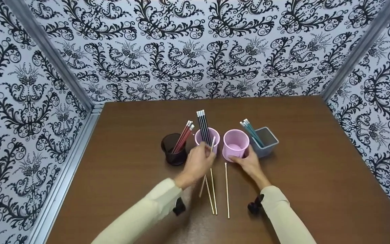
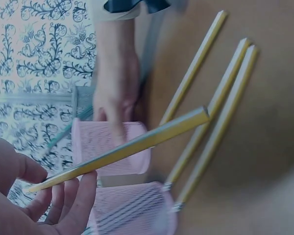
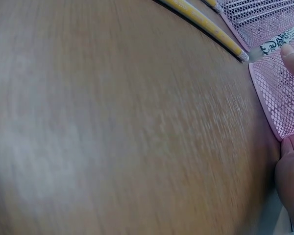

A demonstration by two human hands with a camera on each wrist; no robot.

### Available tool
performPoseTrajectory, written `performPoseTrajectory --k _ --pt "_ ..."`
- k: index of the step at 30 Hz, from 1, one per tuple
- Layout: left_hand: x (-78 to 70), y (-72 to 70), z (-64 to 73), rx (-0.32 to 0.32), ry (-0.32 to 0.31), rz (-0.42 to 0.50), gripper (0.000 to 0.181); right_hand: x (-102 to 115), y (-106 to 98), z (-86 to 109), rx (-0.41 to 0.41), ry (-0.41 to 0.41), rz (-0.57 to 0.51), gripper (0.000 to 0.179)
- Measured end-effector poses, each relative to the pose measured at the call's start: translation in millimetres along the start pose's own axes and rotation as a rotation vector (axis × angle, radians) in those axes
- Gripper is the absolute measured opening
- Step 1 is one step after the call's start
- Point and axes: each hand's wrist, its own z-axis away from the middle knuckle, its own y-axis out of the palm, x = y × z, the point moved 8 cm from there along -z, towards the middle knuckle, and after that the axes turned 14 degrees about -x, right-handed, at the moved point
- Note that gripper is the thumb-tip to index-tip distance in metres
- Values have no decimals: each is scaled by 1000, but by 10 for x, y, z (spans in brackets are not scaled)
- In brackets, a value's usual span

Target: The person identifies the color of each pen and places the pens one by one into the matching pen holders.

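My left hand point(image 1: 198, 162) pinches a gold pencil point(image 2: 125, 152) by one end between thumb and fingers, the pencil slanting in front of the pink cups. My right hand point(image 1: 252, 166) grips the right-hand pink mesh cup point(image 1: 228, 153), thumb at its near side and fingers around its right side. That cup stands upright with nothing inside. Just left of it, a second pink mesh cup point(image 1: 217, 137) holds several black pencils point(image 1: 203, 123), partly hidden behind my left hand. Three more gold pencils point(image 1: 228, 193) lie on the table in front of the cups.
At the left stands a dark mesh cup point(image 1: 168, 148) with several red pencils point(image 1: 183, 136). On the right, a grey square holder point(image 1: 270, 148) with several teal pencils point(image 1: 253, 131) sits close beside my right hand. Patterned walls point(image 1: 188, 67) border the brown table point(image 1: 130, 135).
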Motion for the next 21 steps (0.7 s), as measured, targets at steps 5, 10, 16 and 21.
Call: performPoseTrajectory --k 5,10,16,21 --pt "-229 28 -211 21 18 -3 12 -9 3 1 -4 5 7 84" --pt "-394 61 -392 12 36 -32 14 12 21 -8 6 2 -9 85" --pt "-546 140 -599 1 -18 17 15 20 15 -6 6 -6 -56 83" --pt "-629 207 -748 -35 -7 40 17 31 3 37 19 21 -72 83"
